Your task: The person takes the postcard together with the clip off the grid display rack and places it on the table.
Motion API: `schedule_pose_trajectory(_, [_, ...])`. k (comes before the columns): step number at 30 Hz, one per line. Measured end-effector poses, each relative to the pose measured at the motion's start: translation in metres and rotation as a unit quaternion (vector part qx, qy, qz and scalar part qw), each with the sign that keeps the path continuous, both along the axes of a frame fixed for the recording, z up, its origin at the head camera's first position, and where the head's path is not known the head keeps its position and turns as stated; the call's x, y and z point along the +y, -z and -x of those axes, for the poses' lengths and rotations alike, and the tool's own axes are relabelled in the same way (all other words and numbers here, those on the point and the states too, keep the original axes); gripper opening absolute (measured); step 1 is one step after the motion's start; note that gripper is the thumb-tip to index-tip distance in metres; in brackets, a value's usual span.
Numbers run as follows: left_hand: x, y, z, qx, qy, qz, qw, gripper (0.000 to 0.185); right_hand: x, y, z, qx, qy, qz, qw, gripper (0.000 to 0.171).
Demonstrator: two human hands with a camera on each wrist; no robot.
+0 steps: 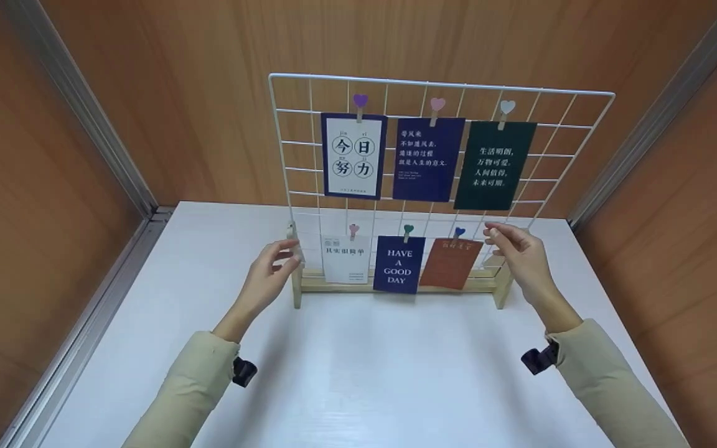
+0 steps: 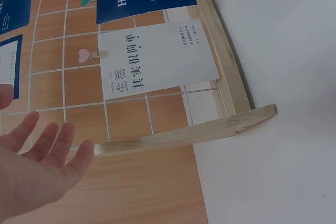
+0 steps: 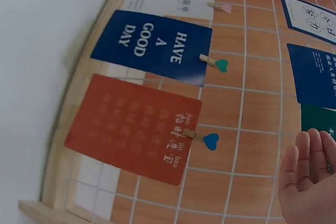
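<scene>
A white wire grid rack [image 1: 439, 82] on a wooden base stands upright, with two rows of cards held by heart-topped clips. Beside its lower left post, my left hand [image 1: 273, 269] has its fingers loosely bent, holding nothing. The left wrist view shows the fingers [image 2: 63, 142] spread near the end of the wooden side post [image 2: 184, 129]. At the lower right side, my right hand [image 1: 520, 255] is raised near the red card [image 1: 452, 264], fingers relaxed. In the right wrist view its fingers [image 3: 315, 156] overlap the dark green card [image 3: 317, 114] and hold nothing.
The upper row has a blue-bordered white card [image 1: 353, 155], a navy card [image 1: 428, 160] and a dark green card. A white card [image 1: 346, 261] and a "HAVE A GOOD DAY" card [image 1: 398, 264] hang below. Wood-grain walls [image 1: 165, 93] surround the white tabletop [image 1: 365, 373].
</scene>
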State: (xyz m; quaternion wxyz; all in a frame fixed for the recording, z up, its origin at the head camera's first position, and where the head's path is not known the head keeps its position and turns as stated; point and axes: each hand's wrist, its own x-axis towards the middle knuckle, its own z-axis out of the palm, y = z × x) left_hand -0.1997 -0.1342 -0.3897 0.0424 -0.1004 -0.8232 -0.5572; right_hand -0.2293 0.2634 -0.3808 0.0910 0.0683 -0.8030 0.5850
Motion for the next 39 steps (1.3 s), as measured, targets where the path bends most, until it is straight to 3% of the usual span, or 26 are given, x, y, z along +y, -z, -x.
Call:
schedule_pose_trajectory(13, [0.008,-0.016,0.011,-0.004,0.011,0.011,0.9999,0.039,-0.025,-0.027,0.015,0.039,-0.013,0.001,0.999,0.04])
schedule_pose_trajectory(22, [0.003,0.001,0.042,0.003,0.012,0.004,0.9999,0.04,-0.042,-0.043,0.027,0.041,-0.009,0.005,0.999,0.039])
schedule_pose_trajectory(34, [0.009,-0.009,0.053,0.025,0.001,0.016,0.9996,0.039,-0.065,-0.065,0.04,0.059,-0.022,0.023,0.998,0.037])
schedule_pose_trajectory(39, [0.013,-0.014,0.059,0.029,-0.003,0.011,0.9995,0.038,-0.08,-0.084,0.035,0.069,-0.033,0.017,0.997,0.033])
